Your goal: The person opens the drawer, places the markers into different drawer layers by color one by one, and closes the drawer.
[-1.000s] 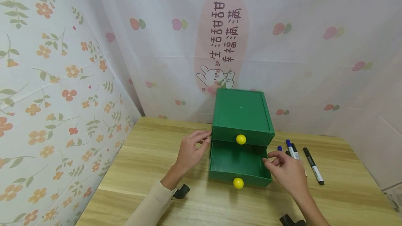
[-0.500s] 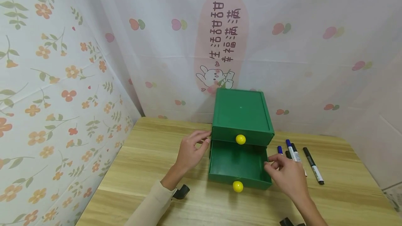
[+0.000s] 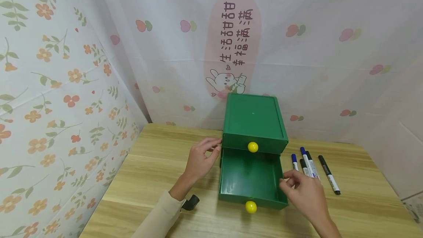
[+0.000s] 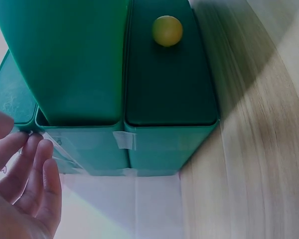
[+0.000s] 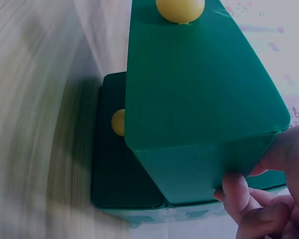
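A green plastic drawer cabinet [image 3: 252,116] with yellow ball knobs stands on the wooden table. Its middle drawer [image 3: 231,198] is pulled well out, and bare green shows inside. My right hand [image 3: 304,190] pinches the right wall of this drawer, thumb on the inner side and fingers outside. In the right wrist view the drawer front [image 5: 199,89] juts past the lower drawer [image 5: 114,169]. At the cabinet's left side, my left hand [image 3: 202,159] touches the upper edge with lightly bent fingers. The left wrist view has those fingertips right by the seam between the top and middle drawers.
Several markers [image 3: 305,159] with blue and black caps lie right of the cabinet, close behind the right hand. A black-capped marker [image 3: 329,175] lies farther right. A printed curtain [image 3: 178,65] hangs directly behind the table [image 3: 158,164], with a floral one [image 3: 66,120] at left.
The middle drawer has slid farther out toward me, its knob now lower in the head view. My right hand has moved along with it; the left hand has stayed in place.
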`<state>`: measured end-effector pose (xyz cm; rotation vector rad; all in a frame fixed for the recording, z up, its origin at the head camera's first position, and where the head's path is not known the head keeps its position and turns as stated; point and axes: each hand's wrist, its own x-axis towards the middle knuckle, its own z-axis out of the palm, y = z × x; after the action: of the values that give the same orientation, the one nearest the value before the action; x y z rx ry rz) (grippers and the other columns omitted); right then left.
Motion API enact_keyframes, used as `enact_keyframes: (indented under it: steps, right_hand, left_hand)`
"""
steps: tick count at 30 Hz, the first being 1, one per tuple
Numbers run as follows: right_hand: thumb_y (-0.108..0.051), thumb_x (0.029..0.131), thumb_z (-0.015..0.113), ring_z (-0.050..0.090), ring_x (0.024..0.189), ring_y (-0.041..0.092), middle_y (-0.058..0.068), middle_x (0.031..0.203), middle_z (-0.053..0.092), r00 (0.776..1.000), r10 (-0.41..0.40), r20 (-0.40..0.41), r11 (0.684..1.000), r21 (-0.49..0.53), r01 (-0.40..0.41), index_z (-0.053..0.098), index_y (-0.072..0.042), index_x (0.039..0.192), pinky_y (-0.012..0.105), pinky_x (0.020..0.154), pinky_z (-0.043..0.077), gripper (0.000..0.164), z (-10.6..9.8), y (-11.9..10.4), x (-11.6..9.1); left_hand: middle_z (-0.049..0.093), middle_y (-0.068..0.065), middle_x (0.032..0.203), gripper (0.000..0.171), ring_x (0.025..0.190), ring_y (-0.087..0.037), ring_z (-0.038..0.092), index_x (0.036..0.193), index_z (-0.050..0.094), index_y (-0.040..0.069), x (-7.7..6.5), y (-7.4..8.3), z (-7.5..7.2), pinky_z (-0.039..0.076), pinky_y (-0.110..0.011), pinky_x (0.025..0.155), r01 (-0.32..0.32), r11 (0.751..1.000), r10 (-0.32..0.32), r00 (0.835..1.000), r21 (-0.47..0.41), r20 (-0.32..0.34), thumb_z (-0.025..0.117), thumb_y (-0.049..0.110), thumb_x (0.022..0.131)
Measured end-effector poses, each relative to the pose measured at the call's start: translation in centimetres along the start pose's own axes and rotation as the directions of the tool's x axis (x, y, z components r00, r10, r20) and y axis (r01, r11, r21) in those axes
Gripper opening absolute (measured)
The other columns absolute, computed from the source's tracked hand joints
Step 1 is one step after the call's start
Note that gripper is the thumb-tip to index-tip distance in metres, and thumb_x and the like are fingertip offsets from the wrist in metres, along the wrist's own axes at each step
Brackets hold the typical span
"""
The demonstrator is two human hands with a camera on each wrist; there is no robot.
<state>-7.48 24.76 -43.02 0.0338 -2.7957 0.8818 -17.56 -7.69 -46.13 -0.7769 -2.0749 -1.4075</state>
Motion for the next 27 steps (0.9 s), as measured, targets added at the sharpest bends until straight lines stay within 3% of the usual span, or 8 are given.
enact_keyframes:
  steps: [13,17,22,27]
  right_hand:
    - [-0.014,0.092,0.084,0.056,0.057,0.006,-0.014,0.068,0.065,0.999,-0.048,-0.022,0.999,-0.005,0.048,0.080,-0.006,0.099,0.027,0.055,0.046,0.012,0.0,0.3,-0.5]
    - [-0.021,0.097,0.084,0.056,0.061,0.005,-0.014,0.070,0.065,0.998,-0.053,-0.020,0.998,0.022,0.054,0.081,-0.009,0.099,0.027,0.057,0.046,0.013,-0.2,0.8,-0.2]
    - [-0.023,0.107,0.075,0.064,0.065,0.008,-0.007,0.076,0.071,1.000,-0.020,-0.025,0.994,0.104,0.022,0.081,-0.007,0.106,0.028,0.055,0.047,0.017,-0.5,2.5,1.0]
    - [-0.019,0.108,0.072,0.068,0.071,0.010,0.000,0.087,0.077,0.998,-0.030,-0.047,0.991,0.126,0.036,0.081,-0.005,0.112,0.028,0.056,0.048,0.016,-0.4,5.2,2.6]
  left_hand:
    - [0.079,-0.017,0.119,0.026,0.094,-0.027,0.079,0.124,0.080,-0.005,0.0,-0.1,0.1,0.067,-0.035,0.079,-0.003,1.000,0.003,1.000,0.011,0.006,0.073,-0.005,0.099]
    - [0.078,-0.021,0.119,0.026,0.094,-0.029,0.079,0.124,0.080,-0.005,-0.1,-0.5,0.3,0.067,-0.036,0.080,0.006,1.000,-0.006,1.000,0.014,0.010,0.072,-0.006,0.099]
    - [0.078,-0.022,0.120,0.025,0.095,-0.029,0.079,0.124,0.080,-0.005,-0.3,-1.1,0.4,0.067,-0.037,0.080,0.012,1.000,-0.012,1.000,0.022,0.016,0.072,-0.004,0.100]
    - [0.078,-0.021,0.121,0.025,0.094,-0.029,0.079,0.125,0.079,-0.005,-0.5,-1.7,0.6,0.067,-0.036,0.079,-0.002,1.000,0.001,1.000,0.031,0.019,0.071,-0.003,0.101]
